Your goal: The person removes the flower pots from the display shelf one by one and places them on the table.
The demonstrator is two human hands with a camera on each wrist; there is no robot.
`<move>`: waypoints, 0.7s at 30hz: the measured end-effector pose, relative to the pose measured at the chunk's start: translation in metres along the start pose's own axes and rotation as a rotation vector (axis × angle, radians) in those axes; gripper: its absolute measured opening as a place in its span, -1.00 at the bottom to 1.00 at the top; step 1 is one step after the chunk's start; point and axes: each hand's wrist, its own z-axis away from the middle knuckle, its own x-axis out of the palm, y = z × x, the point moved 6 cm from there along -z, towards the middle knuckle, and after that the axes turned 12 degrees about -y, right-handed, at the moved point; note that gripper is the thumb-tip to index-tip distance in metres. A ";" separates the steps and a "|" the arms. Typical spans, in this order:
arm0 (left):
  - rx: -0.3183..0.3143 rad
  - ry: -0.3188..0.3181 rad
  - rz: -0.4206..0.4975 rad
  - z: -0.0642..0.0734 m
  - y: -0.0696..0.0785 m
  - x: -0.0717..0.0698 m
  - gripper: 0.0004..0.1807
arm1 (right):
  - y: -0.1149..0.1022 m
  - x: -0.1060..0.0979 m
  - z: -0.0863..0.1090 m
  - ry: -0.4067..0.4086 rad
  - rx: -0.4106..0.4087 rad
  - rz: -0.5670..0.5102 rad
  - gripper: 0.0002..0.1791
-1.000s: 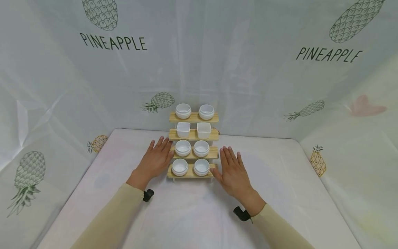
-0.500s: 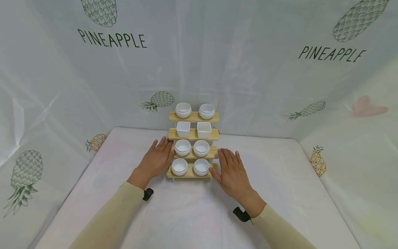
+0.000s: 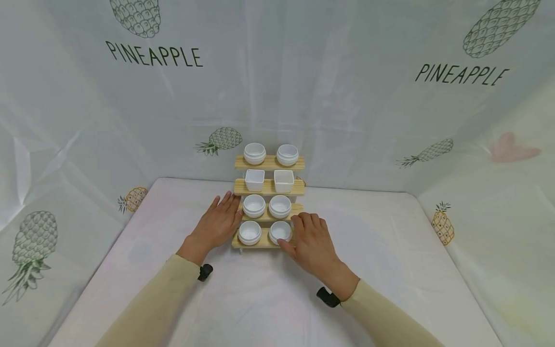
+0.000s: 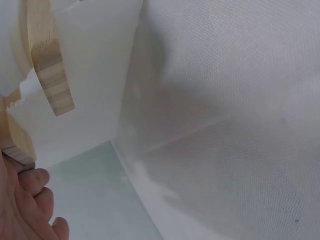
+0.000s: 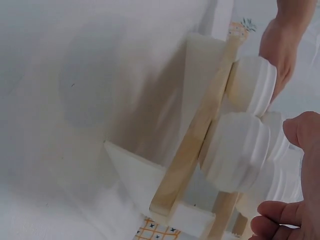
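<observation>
A four-step stand of pale wooden planks [image 3: 269,187] on white supports holds several small white dishes, two per step. Round bowls stand on the top and lower two steps; square dishes [image 3: 284,181] are on the second from top. My left hand [image 3: 217,222] lies along the stand's left side, fingers extended, fingertips against a plank end [image 4: 20,142]. Over the stand's right end, my right hand [image 3: 313,243] arches with bent fingers. Its thumb [image 5: 305,130] is close to the front right bowl [image 3: 280,232], and a gap shows between thumb and fingers [image 5: 275,220].
A pale cloth covers the table [image 3: 381,270]. Behind and beside it hangs a sheet [image 3: 347,96] with printed pineapples, close behind the stand. Small black devices [image 3: 328,297] sit at both wrists.
My right hand has moved left from beside the stand to over its right end, its fingers bending from straight. The left hand stays at the left side; the dishes stay put.
</observation>
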 end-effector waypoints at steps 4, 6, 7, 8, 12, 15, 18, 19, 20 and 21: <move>-0.001 -0.003 0.003 0.000 0.000 0.000 -0.29 | -0.005 0.005 -0.004 -0.032 0.003 0.026 -0.38; 0.000 -0.004 0.008 0.000 0.000 0.000 -0.29 | -0.006 0.008 -0.006 -0.037 0.005 0.050 -0.38; 0.001 -0.004 0.010 0.000 0.000 0.001 -0.29 | -0.006 0.009 -0.006 -0.039 0.007 0.062 -0.38; 0.002 -0.004 0.011 0.000 0.000 0.001 -0.29 | -0.007 0.010 -0.007 -0.039 0.008 0.072 -0.37; 0.006 -0.001 0.012 0.000 0.000 0.001 -0.28 | -0.006 0.014 -0.008 -0.030 0.012 0.090 -0.38; 0.004 0.000 0.009 0.000 0.000 0.002 -0.28 | -0.006 0.017 -0.009 -0.023 0.013 0.092 -0.37; 0.003 0.003 0.011 0.000 -0.001 0.002 -0.28 | -0.005 0.018 -0.011 -0.022 0.018 0.101 -0.36; 0.002 0.004 0.012 0.000 -0.001 0.002 -0.28 | -0.005 0.019 -0.011 -0.022 0.020 0.106 -0.36; 0.002 0.005 0.013 0.000 -0.001 0.002 -0.29 | -0.004 0.019 -0.011 -0.023 0.023 0.110 -0.36; 0.002 0.007 0.014 0.000 -0.001 0.002 -0.29 | -0.004 0.019 -0.012 -0.022 0.024 0.114 -0.35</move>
